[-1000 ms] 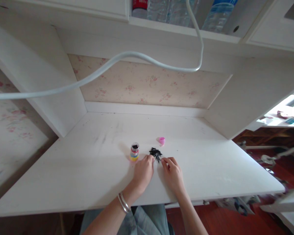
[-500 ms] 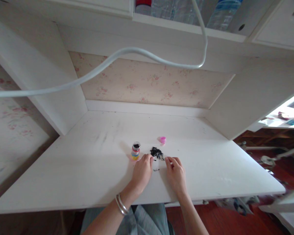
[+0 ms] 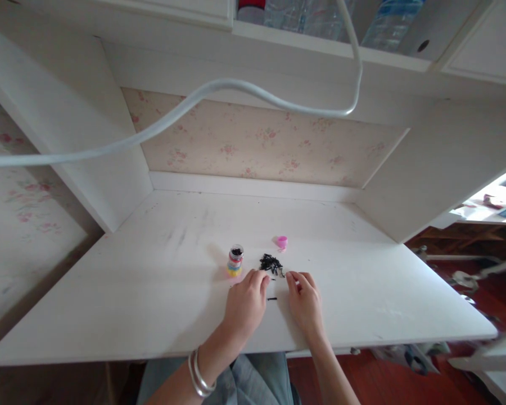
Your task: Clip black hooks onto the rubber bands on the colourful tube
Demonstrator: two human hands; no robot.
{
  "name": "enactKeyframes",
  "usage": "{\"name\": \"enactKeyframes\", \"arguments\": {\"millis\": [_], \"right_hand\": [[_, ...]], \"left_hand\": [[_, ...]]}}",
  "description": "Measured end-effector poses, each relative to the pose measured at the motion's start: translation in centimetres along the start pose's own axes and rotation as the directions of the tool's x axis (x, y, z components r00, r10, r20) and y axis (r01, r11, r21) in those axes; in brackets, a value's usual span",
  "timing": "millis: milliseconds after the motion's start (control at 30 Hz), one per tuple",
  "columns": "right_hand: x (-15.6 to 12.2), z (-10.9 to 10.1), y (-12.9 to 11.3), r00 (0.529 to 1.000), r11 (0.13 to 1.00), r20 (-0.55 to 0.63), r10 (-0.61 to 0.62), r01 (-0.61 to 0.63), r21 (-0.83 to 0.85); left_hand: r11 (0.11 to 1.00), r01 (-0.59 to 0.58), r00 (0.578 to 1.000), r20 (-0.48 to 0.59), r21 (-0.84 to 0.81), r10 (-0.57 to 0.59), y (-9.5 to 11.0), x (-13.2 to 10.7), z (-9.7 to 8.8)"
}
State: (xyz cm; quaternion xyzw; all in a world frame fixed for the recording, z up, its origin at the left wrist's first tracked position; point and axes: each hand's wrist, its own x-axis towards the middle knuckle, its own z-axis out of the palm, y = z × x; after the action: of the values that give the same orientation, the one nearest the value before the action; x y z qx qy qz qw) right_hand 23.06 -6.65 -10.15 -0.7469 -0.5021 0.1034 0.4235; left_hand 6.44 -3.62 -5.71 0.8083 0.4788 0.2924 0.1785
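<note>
A pile of small black bands, like little hair elastics [image 3: 271, 263], lies on the white desk. Just in front of it my left hand [image 3: 247, 298] has thumb and fingers pressed together; a tiny dark piece shows by the fingertips, but I cannot make out what they hold. On the pile's right, my right hand [image 3: 305, 301] pinches at a thin dark loop [image 3: 283, 272] by its fingertips. One black piece [image 3: 272, 299] lies apart between the hands. Left of the pile stands an open clear jar [image 3: 235, 261] with a coloured label and black pieces inside. Behind the pile is a pink cap [image 3: 282, 242].
The white desk [image 3: 130, 304] has a back board and side panels. A white cable [image 3: 231, 84] crosses in front at head height. Overhead, a shelf holds plastic bottles [image 3: 392, 25]. My lap is below the desk's front edge.
My left hand has shifted slightly right, still pinching. The loose black piece between the hands now looks straighter and lies a little nearer to me. My right hand has hardly moved.
</note>
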Motion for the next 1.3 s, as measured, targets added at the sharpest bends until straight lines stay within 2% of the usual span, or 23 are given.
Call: {"name": "enactKeyframes", "arguments": {"millis": [100, 200, 267, 333, 467, 633, 833, 967, 1033, 1100, 1200, 1300], "right_hand": [[0.0, -0.1, -0.1, 1.000, 1.000, 0.005, 0.003, -0.003, 0.004], [-0.1, 0.0, -0.1, 1.000, 1.000, 0.010, -0.002, 0.002, 0.003], [0.0, 0.0, 0.0, 1.000, 1.000, 0.005, -0.001, 0.001, 0.000], [0.0, 0.1, 0.1, 1.000, 1.000, 0.001, 0.003, -0.003, -0.005], [0.0, 0.2, 0.3, 1.000, 1.000, 0.006, 0.001, -0.001, 0.001], [0.0, 0.2, 0.3, 1.000, 1.000, 0.009, 0.005, -0.005, 0.004], [0.1, 0.2, 0.5, 0.999, 0.999, 0.009, 0.035, -0.035, -0.005], [0.1, 0.0, -0.1, 0.998, 0.995, -0.029, 0.062, -0.059, 0.083], [-0.1, -0.1, -1.2, 0.995, 0.984, -0.064, 0.082, -0.070, 0.161], [-0.3, 0.0, -3.0, 0.994, 0.968, -0.086, 0.064, -0.041, 0.249], [-0.2, 0.5, -6.3, 0.997, 0.928, -0.069, -0.029, 0.052, 0.369], [0.6, 1.7, -9.5, 0.991, 0.892, -0.030, -0.132, 0.132, 0.432]], "left_hand": [[1.000, -0.016, 0.987, -0.158, 0.007, 0.016, 0.1, -0.1, -2.6], [1.000, 0.013, 0.934, -0.358, -0.001, -0.012, -0.9, 0.7, -4.8], [1.000, 0.028, 0.902, -0.432, -0.007, -0.028, -1.7, 1.5, -5.7], [0.998, 0.053, 0.890, -0.455, 0.017, -0.039, -2.4, 2.2, -6.1], [0.989, 0.110, 0.900, -0.432, 0.101, -0.056, -3.1, 2.6, -5.8], [0.987, 0.106, 0.923, -0.382, 0.122, -0.052, -3.3, 2.4, -5.5], [0.995, 0.086, 0.915, -0.398, 0.046, -0.061, -3.6, 2.3, -5.7], [0.995, 0.066, 0.914, -0.397, -0.071, -0.089, -4.0, 1.2, -5.9], [0.985, 0.078, 0.925, -0.357, -0.151, -0.128, -4.3, 0.1, -5.6], [0.965, 0.114, 0.952, -0.252, -0.238, -0.175, -4.7, -1.3, -4.8], [0.923, 0.221, 0.959, -0.103, -0.315, -0.265, -5.3, -3.4, -3.0], [0.914, 0.257, 0.961, -0.014, -0.315, -0.275, -5.6, -4.7, -1.7]]}}
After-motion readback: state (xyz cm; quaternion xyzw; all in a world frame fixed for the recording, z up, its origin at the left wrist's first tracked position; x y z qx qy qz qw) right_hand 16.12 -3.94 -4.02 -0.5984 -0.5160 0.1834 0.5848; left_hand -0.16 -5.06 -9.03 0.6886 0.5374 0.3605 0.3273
